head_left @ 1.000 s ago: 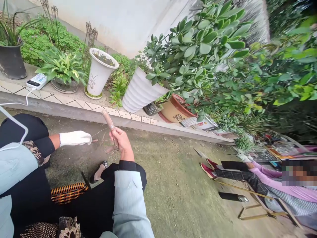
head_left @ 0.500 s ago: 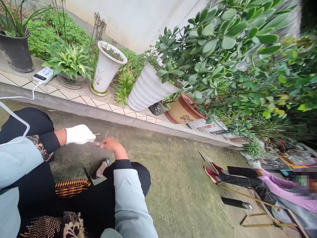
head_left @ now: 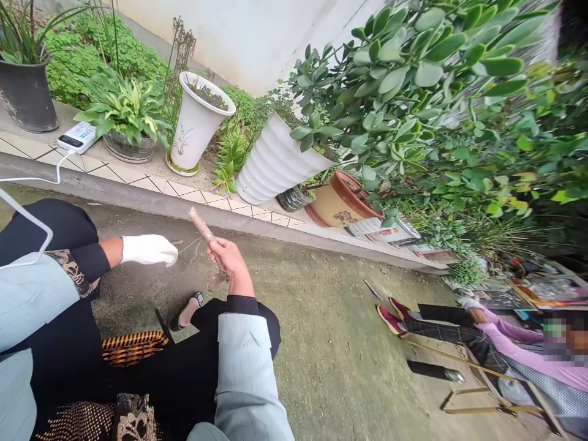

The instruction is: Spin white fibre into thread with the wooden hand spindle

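My left hand (head_left: 149,250) wears a white glove and is closed, its fingertips pinching a thin brown stick-like piece (head_left: 177,242). My bare right hand (head_left: 230,260) is wrapped round a pinkish-brown stick (head_left: 199,222) that tilts up and left. Between the two hands runs a fine pale thread (head_left: 189,245), drawn taut. A thin flat end (head_left: 214,282) hangs below the right fingers; whether it belongs to the same stick I cannot tell.
An orange-and-black woven seat or basket (head_left: 133,348) shows between my legs. A tiled ledge (head_left: 147,182) carries potted plants and a white device (head_left: 77,137) with a cable. At right sits another person in a pink top (head_left: 514,343), near a black cylinder (head_left: 434,370).
My right hand has moved right, away from the left, and turned so the stick points up. The thread between the hands now shows stretched. My left hand has barely moved.
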The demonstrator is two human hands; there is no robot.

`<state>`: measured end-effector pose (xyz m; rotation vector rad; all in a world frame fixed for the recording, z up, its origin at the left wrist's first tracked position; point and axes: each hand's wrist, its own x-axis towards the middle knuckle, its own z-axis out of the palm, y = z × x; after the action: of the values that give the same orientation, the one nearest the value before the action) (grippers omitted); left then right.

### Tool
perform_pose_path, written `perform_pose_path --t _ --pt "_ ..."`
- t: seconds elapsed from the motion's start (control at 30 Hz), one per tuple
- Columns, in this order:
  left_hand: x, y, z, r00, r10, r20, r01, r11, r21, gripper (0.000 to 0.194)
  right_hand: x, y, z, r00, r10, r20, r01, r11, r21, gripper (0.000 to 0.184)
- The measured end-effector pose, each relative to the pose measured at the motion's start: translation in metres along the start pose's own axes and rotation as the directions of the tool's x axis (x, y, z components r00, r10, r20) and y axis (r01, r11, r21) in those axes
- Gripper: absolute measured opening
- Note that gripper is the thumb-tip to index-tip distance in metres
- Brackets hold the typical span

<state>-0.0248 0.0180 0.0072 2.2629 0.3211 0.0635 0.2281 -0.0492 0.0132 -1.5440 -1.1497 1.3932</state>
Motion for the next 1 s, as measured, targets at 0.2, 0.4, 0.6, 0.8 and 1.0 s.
perform_pose_path --t 0.2,0.4,0.6,0.8,1.0 --pt "0.0 -0.004 0.008 0.999 0.01 0.053 -0.018 0.987 0.161 0.023 0.015 0.017 0.023 0.988 0.147 -0.036 -0.134 0.733 -0.666 0.016" --pt "-0.006 0.001 0.002 0.996 0.071 0.061 -0.079 0.989 0.124 0.021 0.001 0.01 0.029 0.611 0.523 0.595 -0.064 0.781 -0.621 0.029" --pt "-0.004 -0.001 -0.005 0.997 -0.053 -0.054 0.028 0.921 -0.389 0.035 -0.025 -0.019 -0.005 0.937 -0.138 0.32 0.104 0.987 0.123 0.045" --pt "0.0 0.011 0.001 0.997 0.048 -0.057 -0.048 0.999 0.001 0.03 -0.01 -0.012 -0.007 0.999 -0.051 -0.016 0.053 0.993 0.105 0.034" --pt "-0.001 0.01 0.008 0.999 0.052 -0.01 -0.051 0.99 0.132 0.026 0.009 0.01 0.003 0.993 0.069 -0.092 -0.093 0.952 -0.291 0.026"
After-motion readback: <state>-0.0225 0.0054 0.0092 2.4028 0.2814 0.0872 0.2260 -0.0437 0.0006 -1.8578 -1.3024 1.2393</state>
